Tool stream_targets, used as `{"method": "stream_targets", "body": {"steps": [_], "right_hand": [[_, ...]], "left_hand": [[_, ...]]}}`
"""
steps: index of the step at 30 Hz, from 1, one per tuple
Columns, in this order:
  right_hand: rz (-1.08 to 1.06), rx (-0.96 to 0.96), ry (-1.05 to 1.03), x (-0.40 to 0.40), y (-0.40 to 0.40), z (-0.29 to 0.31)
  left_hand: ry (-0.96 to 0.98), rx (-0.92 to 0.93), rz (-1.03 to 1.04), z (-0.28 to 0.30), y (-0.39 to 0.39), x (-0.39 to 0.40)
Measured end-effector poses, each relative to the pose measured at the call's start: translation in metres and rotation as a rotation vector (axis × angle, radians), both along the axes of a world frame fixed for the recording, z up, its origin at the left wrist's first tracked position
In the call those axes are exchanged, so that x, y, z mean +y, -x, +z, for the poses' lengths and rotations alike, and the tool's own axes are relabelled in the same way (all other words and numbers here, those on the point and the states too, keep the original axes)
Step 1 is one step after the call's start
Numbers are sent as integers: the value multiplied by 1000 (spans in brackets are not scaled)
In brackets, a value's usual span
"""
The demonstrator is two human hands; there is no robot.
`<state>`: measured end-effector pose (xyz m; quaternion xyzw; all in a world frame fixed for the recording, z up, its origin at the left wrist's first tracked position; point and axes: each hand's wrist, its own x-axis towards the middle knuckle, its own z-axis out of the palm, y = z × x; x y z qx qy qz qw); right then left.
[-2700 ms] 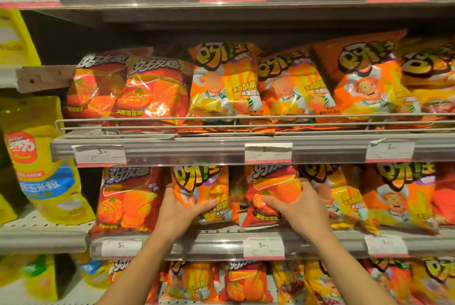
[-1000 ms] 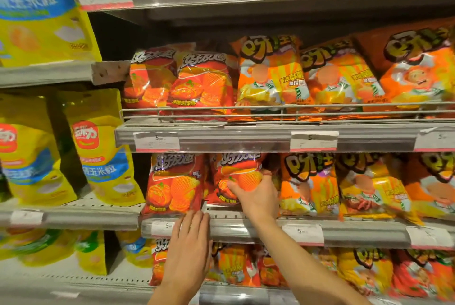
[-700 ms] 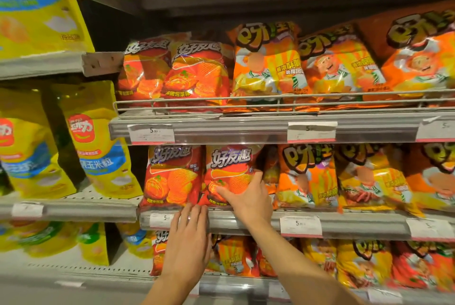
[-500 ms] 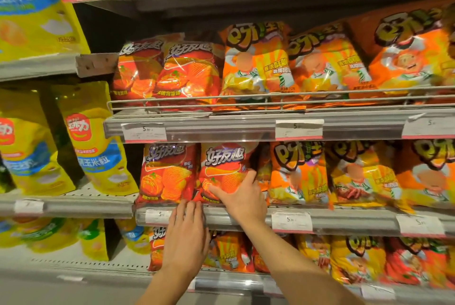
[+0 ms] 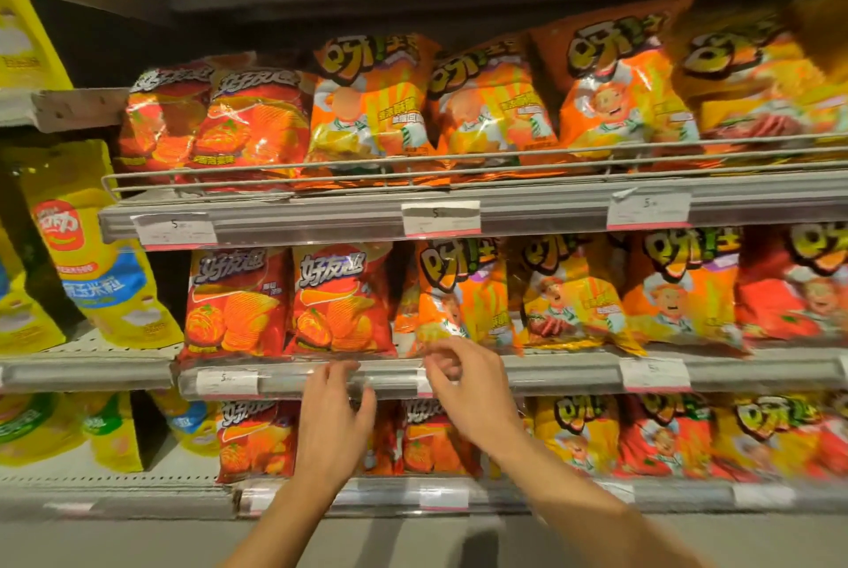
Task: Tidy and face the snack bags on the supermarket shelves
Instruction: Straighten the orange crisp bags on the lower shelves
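Neither grip holds anything: left hand and right hand hover with fingers loosely curled before the middle shelf's grey edge rail. Just above them two red snack bags stand upright, facing out, beside orange bags. Yellow bags fill the neighbouring bay to the left; white price tags line the rails.

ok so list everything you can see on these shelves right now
red crisp bags: two on the middle shelf's left, two on the shelf above, more below
orange snack bags: rows to the right on all three shelves
yellow bags: several, left bay
price tags: white with pink edge, on the shelf rails
wire guard: one, grey, upper shelf front
left hand: fingers relaxed, before the lower rail, holding nothing
right hand: fingers loosely curled, holding nothing
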<state>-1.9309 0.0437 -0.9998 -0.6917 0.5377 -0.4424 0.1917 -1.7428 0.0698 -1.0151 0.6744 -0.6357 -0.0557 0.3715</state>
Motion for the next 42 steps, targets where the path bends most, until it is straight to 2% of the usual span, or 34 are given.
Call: {"method": "stream_targets", "body": {"steps": [3, 10, 21, 25, 28, 34, 42], "right_hand": [[-82, -73, -50, 10, 55, -8], [-297, -292, -81, 36, 186, -12], [-579, -375, 27, 60, 339, 5], [-631, -385, 61, 51, 379, 9], [-644, -367, 44, 39, 399, 14], [-620, -131, -9, 3, 432, 28], [-462, -204, -184, -35, 454, 30]], "left_hand": [[-48, 121, -83, 2, 35, 5], [-33, 207, -235, 5, 147, 12], [103, 384, -460, 39, 308, 7], [178, 379, -422, 49, 354, -3], [125, 399, -418, 55, 375, -17], [-125, 401, -357, 67, 390, -58], [-260, 350, -345, 71, 389, -83]]}}
